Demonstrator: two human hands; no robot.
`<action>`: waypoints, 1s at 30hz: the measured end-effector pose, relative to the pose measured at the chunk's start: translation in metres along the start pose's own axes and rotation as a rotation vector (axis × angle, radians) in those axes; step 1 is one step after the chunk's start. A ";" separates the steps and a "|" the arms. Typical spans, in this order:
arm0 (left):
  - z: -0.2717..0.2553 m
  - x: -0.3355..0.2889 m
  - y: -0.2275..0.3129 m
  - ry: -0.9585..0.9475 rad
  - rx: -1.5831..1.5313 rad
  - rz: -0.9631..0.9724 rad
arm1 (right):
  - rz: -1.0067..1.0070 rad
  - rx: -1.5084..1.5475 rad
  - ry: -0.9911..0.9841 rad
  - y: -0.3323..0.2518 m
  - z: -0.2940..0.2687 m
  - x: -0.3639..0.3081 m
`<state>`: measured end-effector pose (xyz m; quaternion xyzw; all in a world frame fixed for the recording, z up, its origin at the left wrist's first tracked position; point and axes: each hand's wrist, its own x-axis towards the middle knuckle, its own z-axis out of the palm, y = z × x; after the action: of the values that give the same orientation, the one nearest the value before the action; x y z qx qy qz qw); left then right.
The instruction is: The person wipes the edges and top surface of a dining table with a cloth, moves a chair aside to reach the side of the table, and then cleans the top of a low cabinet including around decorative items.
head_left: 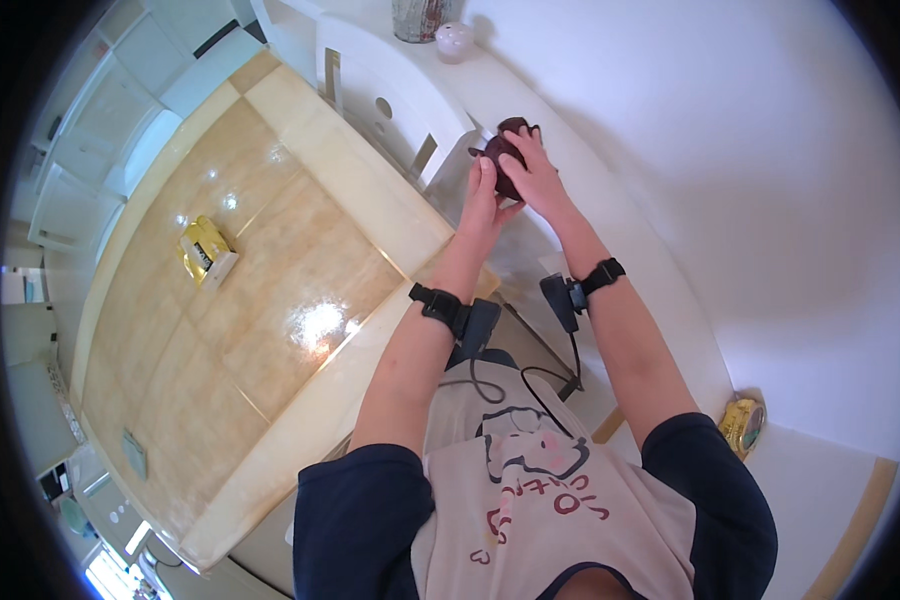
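Both my hands are raised over the narrow white ledge (588, 165), holding a small dark brown pot (506, 168) that looks like a teapot with a short spout. My left hand (484, 203) supports it from the left and below, thumb against its side. From the right, my right hand (536, 178) curls its fingers over the top and side. A rounded dark part stands up at the far end of the pot, beneath my right fingertips. Fingers hide much of its surface.
Left of the pot stands a white panel with cut-outs (385, 85). Beyond it are a pale pink round jar (454, 41) and a patterned vase (420, 18). A gold packet (206, 248) lies on the glossy tan tabletop (270, 290). Another yellow package (741, 424) sits at right.
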<state>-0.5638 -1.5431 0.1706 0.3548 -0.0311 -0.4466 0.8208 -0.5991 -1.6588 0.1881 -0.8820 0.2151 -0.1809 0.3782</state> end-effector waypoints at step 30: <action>0.014 0.031 -0.149 0.203 0.634 0.401 | -0.190 -0.411 0.087 0.054 -0.045 -0.035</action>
<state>-0.6566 -1.6263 0.0822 0.6201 -0.1551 -0.2084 0.7403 -0.6632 -1.7006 0.1711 -0.9482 0.1797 -0.2059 0.1622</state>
